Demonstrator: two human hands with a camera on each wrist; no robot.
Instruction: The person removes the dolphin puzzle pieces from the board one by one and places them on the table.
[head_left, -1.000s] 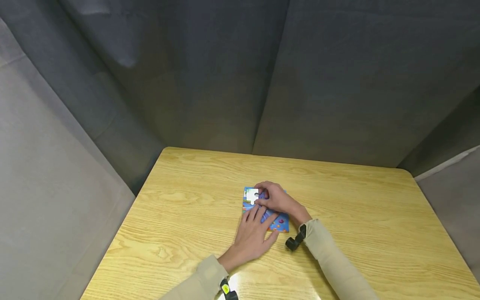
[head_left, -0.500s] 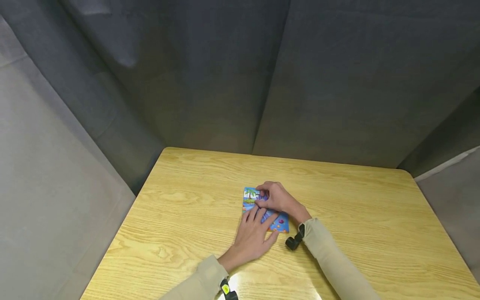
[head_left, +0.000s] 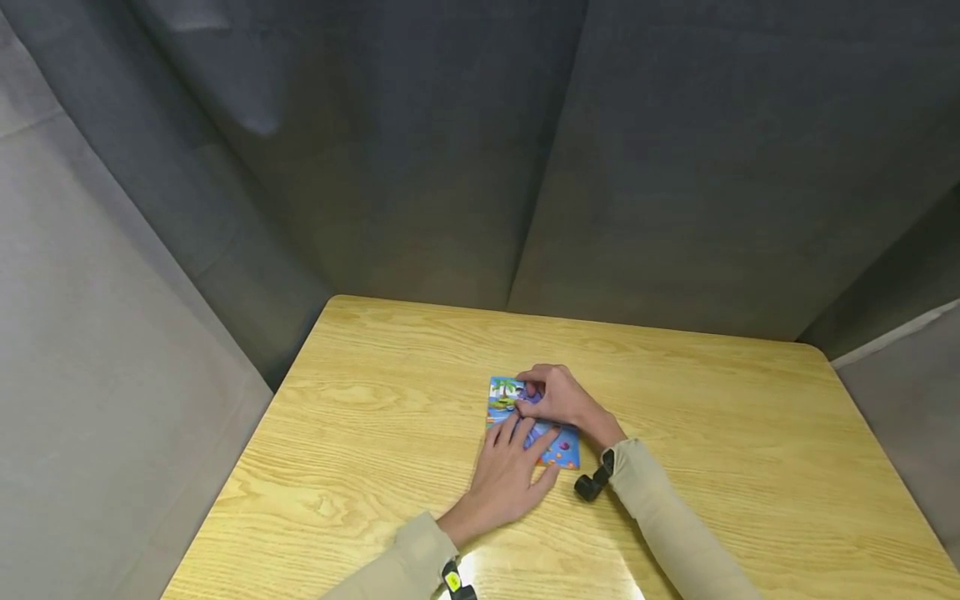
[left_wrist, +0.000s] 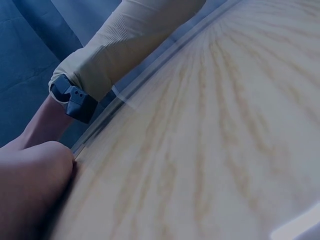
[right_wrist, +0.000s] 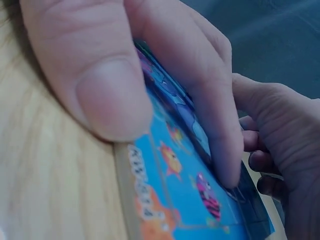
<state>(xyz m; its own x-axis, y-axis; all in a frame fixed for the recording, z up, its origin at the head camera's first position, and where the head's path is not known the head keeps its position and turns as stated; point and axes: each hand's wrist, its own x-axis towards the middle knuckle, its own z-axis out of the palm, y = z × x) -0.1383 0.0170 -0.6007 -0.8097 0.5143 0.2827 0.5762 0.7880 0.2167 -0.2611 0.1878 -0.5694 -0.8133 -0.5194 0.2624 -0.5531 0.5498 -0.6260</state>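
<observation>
A colourful jigsaw puzzle (head_left: 567, 455) lies on the wooden table, with a palm tree at its upper left and sea creatures lower down. My left hand (head_left: 504, 479) rests across its lower left, fingers spread. My right hand (head_left: 558, 397) bends over the upper part, thumb and fingertips pinching a purple-blue puzzle piece (head_left: 533, 397), mostly covered. In the right wrist view, my left hand (right_wrist: 185, 65) fills the foreground beside fish pictures, and my right hand (right_wrist: 287, 127) shows curled fingers at the right. The left wrist view shows part of my left hand (left_wrist: 35, 182); the puzzle is hidden there.
The wooden table (head_left: 360, 450) spreads around the puzzle. Dark grey curtains (head_left: 420, 167) hang behind its far edge, with a lighter grey cloth (head_left: 112, 350) at the left. Black wrist cameras (head_left: 592, 482) sit on both sleeves.
The white, piece-shaped patch at the puzzle's upper left has given way to the palm tree picture. My right fingers have shifted slightly right; my left hand stays in place.
</observation>
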